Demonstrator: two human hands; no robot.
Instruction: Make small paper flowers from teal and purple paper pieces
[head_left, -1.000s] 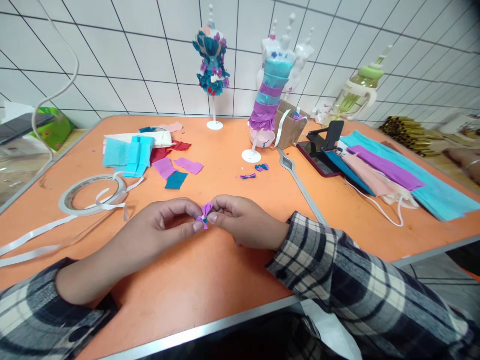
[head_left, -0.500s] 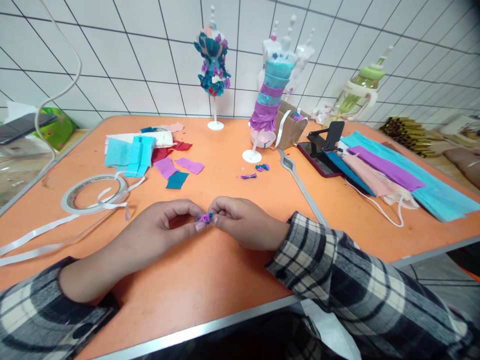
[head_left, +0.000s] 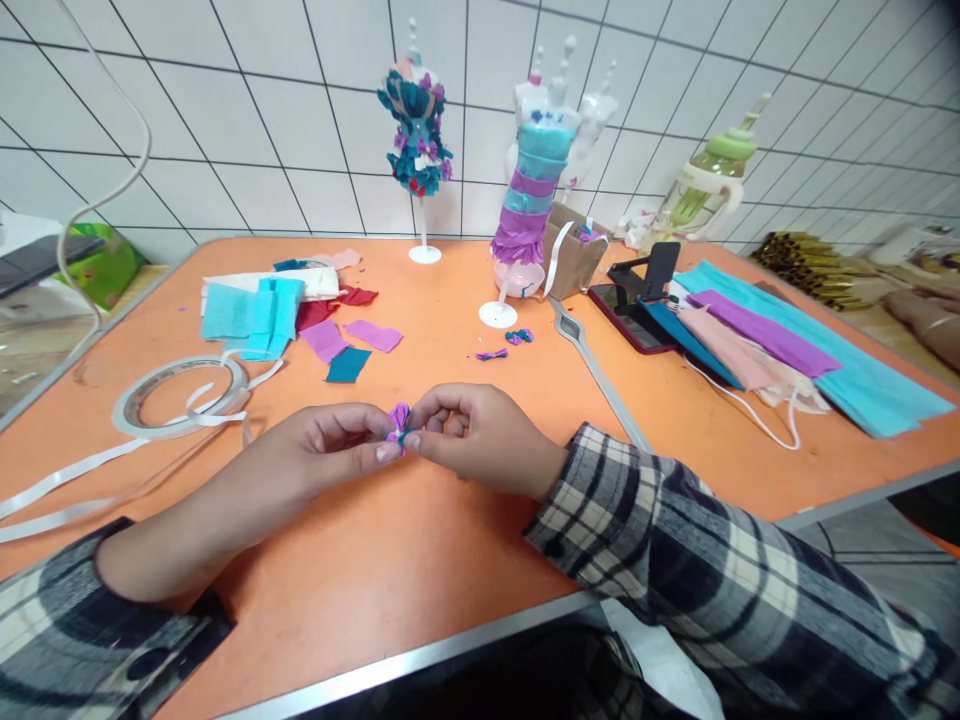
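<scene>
Between my two hands, above the orange table (head_left: pixel 420 560), is a small purple and teal crepe-paper bow (head_left: pixel 400 418). The fingers of my left hand (head_left: pixel 330 440) pinch it from the left. My right hand (head_left: pixel 476 435) pinches its teal part from the right, thumb and forefinger together. Fingertips hide part of the bow. Beyond my hands lie a purple-teal paper bow (head_left: pixel 519 337) and a thin twisted paper piece (head_left: pixel 491 355). Purple paper scraps (head_left: pixel 373 335) and a teal scrap (head_left: pixel 348 365) lie to the left.
A tape roll (head_left: pixel 124 405) with loose strips lies left. Small dress forms in paper, one teal (head_left: pixel 420 130) and one blue-purple (head_left: pixel 532 185), stand at the back. Right are a phone (head_left: pixel 630 320), folded crepe paper (head_left: pixel 885 390), a bottle (head_left: pixel 705 190) and another person's hand (head_left: pixel 922 315).
The bow between my fingers has turned, and a purple fan-shaped end now points up. My right hand has shifted slightly, and the whole view has moved a little.
</scene>
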